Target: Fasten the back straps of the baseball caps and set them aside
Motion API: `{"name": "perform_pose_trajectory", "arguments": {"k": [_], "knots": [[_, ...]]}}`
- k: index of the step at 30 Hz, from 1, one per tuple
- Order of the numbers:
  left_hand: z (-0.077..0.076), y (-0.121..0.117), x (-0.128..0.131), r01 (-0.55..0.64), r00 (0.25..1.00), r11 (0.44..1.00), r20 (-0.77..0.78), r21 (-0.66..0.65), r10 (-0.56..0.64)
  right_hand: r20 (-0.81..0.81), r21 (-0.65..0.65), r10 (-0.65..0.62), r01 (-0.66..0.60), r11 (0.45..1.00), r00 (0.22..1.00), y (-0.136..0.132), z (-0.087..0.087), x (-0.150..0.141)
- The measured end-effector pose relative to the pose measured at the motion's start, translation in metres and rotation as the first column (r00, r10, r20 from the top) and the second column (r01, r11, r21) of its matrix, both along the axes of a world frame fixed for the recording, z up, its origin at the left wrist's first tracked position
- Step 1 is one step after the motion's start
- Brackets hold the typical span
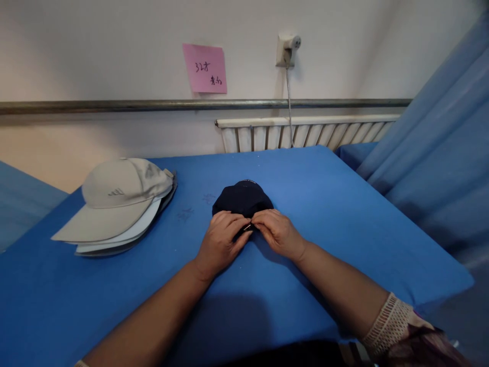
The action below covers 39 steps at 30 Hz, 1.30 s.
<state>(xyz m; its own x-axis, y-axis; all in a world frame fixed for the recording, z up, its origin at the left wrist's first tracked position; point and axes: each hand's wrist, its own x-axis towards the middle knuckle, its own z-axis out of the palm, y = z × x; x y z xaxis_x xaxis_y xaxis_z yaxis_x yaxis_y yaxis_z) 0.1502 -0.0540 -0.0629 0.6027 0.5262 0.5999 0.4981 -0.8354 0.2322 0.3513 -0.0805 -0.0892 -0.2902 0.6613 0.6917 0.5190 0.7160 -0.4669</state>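
Observation:
A dark navy cap [244, 198] lies on the blue-covered table in front of me, its strap side toward me. My left hand [221, 239] has its fingers closed on the near left edge of the cap. From the right, my right hand [278, 233] pinches the same near edge at the strap. A small shiny metal piece, probably the strap's buckle [247, 227], shows between the fingertips of both hands. The fingers hide most of the strap.
At the left stands a stack of caps, a beige one [118, 188] on top. The blue table [313, 188] reaches back toward a radiator [305, 133]. On the wall are a pink note [205, 69] and a plugged-in socket [286, 51]. A blue curtain [439, 137] hangs at the right.

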Motion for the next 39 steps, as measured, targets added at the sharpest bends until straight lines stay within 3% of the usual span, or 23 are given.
{"name": "perform_pose_trajectory", "arguments": {"k": [12, 20, 31, 39], "knots": [[-0.0010, 0.0017, -0.0020, 0.002, 1.000, 0.998, 0.021, 0.055, -0.003, 0.040, 0.029, -0.064, 0.062, 0.998, 0.997, -0.0019, 0.0045, 0.0018], [0.0006, 0.0013, -0.0033, 0.003, 1.000, 1.000, 0.009, 0.020, -0.004, 0.037, 0.022, -0.070, 0.069, 0.997, 0.997, -0.0023, 0.0039, 0.0022], [0.0025, 0.0027, -0.0074, 0.000, 1.000, 0.999, -0.005, 0.044, 0.000, 0.088, -0.072, -0.023, 0.030, 0.997, 0.996, -0.0034, 0.0058, 0.0025], [0.0027, 0.0024, -0.0081, -0.010, 1.000, 1.000, 0.010, -0.005, 0.010, 0.099, -0.005, -0.043, 0.043, 0.999, 0.994, -0.0038, 0.0051, 0.0026]]}}
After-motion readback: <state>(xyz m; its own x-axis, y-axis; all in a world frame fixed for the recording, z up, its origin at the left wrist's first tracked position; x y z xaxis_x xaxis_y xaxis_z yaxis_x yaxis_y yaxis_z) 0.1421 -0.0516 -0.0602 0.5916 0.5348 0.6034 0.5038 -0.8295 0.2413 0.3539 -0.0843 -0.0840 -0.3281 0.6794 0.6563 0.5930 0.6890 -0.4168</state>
